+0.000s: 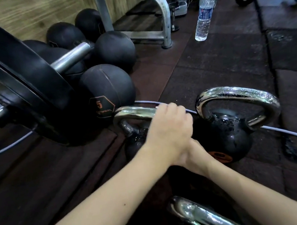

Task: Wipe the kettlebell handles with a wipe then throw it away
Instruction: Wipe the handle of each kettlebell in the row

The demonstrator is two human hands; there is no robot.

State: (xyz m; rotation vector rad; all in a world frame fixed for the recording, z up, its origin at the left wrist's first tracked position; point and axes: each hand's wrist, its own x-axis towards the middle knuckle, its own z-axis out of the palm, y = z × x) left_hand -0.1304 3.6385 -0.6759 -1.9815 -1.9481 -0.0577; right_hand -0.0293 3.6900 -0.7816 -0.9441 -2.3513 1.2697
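Two black kettlebells with chrome handles stand on the dark rubber floor. My left hand [169, 126] is closed over the right end of the left kettlebell's handle [135, 114]; its fingers hide whatever is under them, and no wipe shows clearly. My right hand [191, 155] reaches in beneath my left wrist, between the two kettlebell bodies, and is mostly hidden. The right kettlebell [226, 135] stands untouched, its handle [238, 93] glistening. A third chrome handle [198, 214] is at the bottom edge.
A loaded barbell with big black plates [29, 85] juts in from the left. Several black medicine balls [107, 87] lie by the wooden wall. A water bottle [204, 15] stands beyond, near a metal rack leg [165, 18]. A grey cable [294, 134] runs across the floor.
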